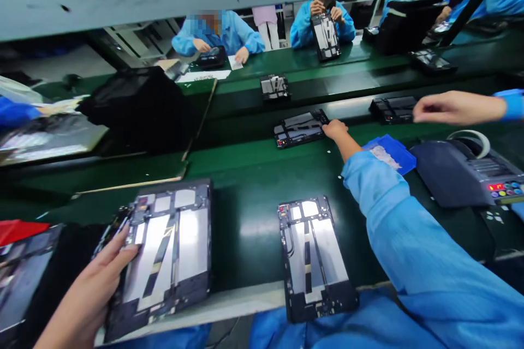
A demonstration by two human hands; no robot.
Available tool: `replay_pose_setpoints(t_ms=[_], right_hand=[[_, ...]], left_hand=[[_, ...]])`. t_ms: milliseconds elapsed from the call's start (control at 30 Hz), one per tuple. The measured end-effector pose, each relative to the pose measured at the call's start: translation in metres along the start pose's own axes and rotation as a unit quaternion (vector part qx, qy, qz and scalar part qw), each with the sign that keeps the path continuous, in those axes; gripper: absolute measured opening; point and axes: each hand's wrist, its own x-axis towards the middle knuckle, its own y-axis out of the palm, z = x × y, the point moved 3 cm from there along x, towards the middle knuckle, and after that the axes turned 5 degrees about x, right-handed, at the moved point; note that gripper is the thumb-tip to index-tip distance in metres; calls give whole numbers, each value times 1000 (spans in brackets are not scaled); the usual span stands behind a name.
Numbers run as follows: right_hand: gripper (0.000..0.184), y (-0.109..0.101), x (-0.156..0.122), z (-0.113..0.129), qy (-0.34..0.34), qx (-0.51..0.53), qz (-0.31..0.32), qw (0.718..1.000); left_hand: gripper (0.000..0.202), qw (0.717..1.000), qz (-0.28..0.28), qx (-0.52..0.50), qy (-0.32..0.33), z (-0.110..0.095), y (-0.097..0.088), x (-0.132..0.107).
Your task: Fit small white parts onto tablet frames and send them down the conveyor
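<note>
My left hand (96, 283) lies with fingers stretched on the left edge of an opened tablet chassis (167, 253) at the near left of the green bench. My right hand (335, 130) reaches far forward in a blue sleeve and touches the right end of another opened tablet (299, 128) on the conveyor belt; its fingers are curled at the tablet's edge. A third opened tablet (313, 256) lies flat between my arms, overhanging the bench's front edge.
A tape dispenser machine (466, 172) and a blue tray (393, 152) stand at the right. Another person's hand (446, 108) reaches in from the right near a dark tablet (391, 109). Workers in blue sit opposite. A black bag (135, 103) is at the left.
</note>
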Motion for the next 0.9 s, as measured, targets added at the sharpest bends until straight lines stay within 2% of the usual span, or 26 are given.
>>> replay_pose_setpoints(t_ms=[67,133,200,267,333,367,400,433,467,500,533,567,600,667,733,767,833,867,900], right_hand=[[21,4,8,-2,54,39,17,998],[20,8,9,-2,103,91,42,990],[23,11,5,2,134,157,70,976],[25,13,-7,10,143,237,93,956],[21,16,-34,16,134,315,107,933],[18,18,-55,17,127,344,109,924],[15,21,-80,14,120,374,108,913],[14,25,-111,9,115,398,104,904],[14,29,-146,1,110,424,101,893],[17,33,-183,-8,96,492,97,860],[24,36,-221,-19,83,539,94,833],[32,39,-258,-33,75,560,99,819],[41,40,-293,-47,71,564,115,815],[50,36,-351,-77,60,529,179,827],[53,22,-391,-107,42,420,335,842],[51,10,-404,-123,34,348,404,845],[42,-16,-411,-151,30,230,464,855],[39,-27,-407,-161,32,192,451,871],[40,-35,-399,-168,32,168,412,895]], left_hand=[[38,996,-1,77,45,9,-6,20],[30,976,-26,177,126,10,-6,26],[30,939,-72,260,215,3,0,14],[38,919,-94,261,280,-8,14,-14],[51,947,-25,147,285,-16,43,-50],[59,964,68,54,252,-18,65,-69],[65,965,164,-48,198,-19,90,-88],[69,950,242,-147,132,-19,116,-106],[73,920,316,-223,67,-20,143,-123],[74,889,361,-282,18,-21,166,-137],[72,862,384,-331,-11,-23,185,-148],[67,843,392,-368,-21,-25,199,-155],[61,837,381,-391,-17,-26,208,-158],[50,849,352,-393,12,-26,211,-158],[44,869,361,-336,44,-22,204,-153],[45,873,385,-294,61,-20,200,-150],[54,873,430,-207,101,-13,197,-147],[60,878,431,-166,127,-8,198,-147],[66,888,414,-129,154,-3,201,-147]])
